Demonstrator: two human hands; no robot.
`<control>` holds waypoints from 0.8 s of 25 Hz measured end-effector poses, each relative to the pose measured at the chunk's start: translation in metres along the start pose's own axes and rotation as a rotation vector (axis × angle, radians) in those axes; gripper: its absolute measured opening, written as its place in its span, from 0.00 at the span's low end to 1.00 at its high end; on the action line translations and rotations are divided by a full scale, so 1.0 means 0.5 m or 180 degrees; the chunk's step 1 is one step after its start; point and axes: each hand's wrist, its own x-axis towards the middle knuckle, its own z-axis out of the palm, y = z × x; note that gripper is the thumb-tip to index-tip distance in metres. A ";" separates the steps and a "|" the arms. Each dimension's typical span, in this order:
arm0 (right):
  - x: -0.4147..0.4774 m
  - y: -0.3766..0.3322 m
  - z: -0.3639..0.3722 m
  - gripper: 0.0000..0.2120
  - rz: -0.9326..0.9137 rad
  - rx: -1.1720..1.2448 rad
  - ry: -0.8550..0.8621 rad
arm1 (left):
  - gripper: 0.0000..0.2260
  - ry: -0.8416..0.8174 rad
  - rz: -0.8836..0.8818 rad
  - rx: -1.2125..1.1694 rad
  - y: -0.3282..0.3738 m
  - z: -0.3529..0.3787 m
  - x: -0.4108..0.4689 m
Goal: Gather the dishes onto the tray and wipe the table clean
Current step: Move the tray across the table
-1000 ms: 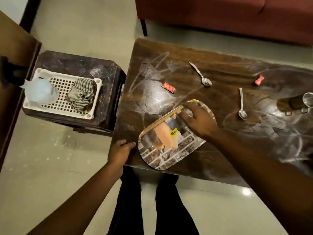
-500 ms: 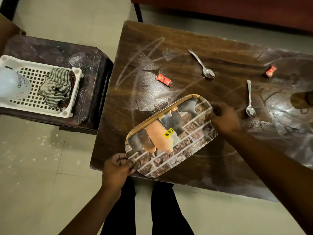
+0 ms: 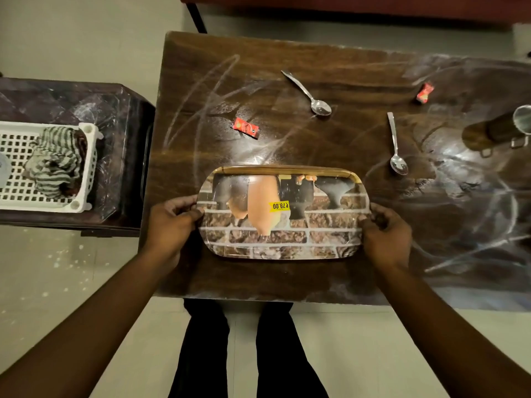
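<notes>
A printed oblong tray with a brick-wall picture and a yellow price sticker lies near the front edge of the dark wooden table. My left hand grips its left end and my right hand grips its right end. Beyond the tray lie two metal spoons, one spoon at the middle back, the other spoon to the right. A steel cup lies on its side at the far right. Two red wrappers, one wrapper and another wrapper, sit on the smeared tabletop.
A low side table stands to the left with a white perforated basket holding a striped cloth. A red sofa edge runs along the back. My legs are at the table's front edge.
The tray has been turned from a slant to square with the table's front edge. My left hand has taken hold of its left end and my right hand has shifted to its right end.
</notes>
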 end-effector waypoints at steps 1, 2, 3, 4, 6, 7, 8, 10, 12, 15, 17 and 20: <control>-0.006 0.006 0.001 0.16 0.0017 0.0008 0.0055 | 0.14 -0.0006 -0.0010 0.0036 -0.004 0.005 0.007; -0.008 0.013 0.003 0.17 0.0012 0.0024 0.0098 | 0.14 -0.0007 -0.0026 0.0060 -0.008 0.009 0.011; -0.013 0.014 0.005 0.17 0.0010 0.0017 0.0134 | 0.14 0.0004 -0.0027 0.0092 -0.014 0.012 0.014; -0.014 0.018 0.007 0.17 -0.0008 -0.0001 0.0169 | 0.15 0.0031 -0.0025 0.0114 -0.017 0.015 0.017; -0.017 0.018 0.009 0.18 -0.0049 -0.0039 0.0194 | 0.15 0.0084 -0.0017 0.0171 -0.023 0.018 0.022; -0.017 0.018 0.009 0.18 -0.0060 -0.0040 0.0190 | 0.15 0.0115 -0.0003 0.0212 -0.025 0.018 0.023; -0.017 0.020 0.009 0.18 -0.0075 -0.0038 0.0182 | 0.16 0.0147 0.0031 0.0243 -0.028 0.017 0.024; -0.017 0.023 0.008 0.18 -0.0097 -0.0050 0.0166 | 0.17 0.0205 0.0100 0.0303 -0.032 0.015 0.028; -0.015 0.025 0.009 0.18 -0.0066 -0.0053 0.0170 | 0.16 0.0224 0.0154 0.0392 -0.035 0.014 0.026; -0.010 0.025 0.010 0.18 -0.0040 -0.0071 0.0145 | 0.16 0.0380 0.0240 0.0627 -0.033 0.014 0.017; -0.009 0.022 -0.001 0.19 -0.0036 -0.0046 0.0114 | 0.19 0.0536 0.0477 0.0908 -0.020 0.015 0.001; -0.005 0.005 -0.033 0.21 -0.0053 -0.0029 0.0084 | 0.18 0.0622 0.0964 0.1322 0.019 0.032 -0.024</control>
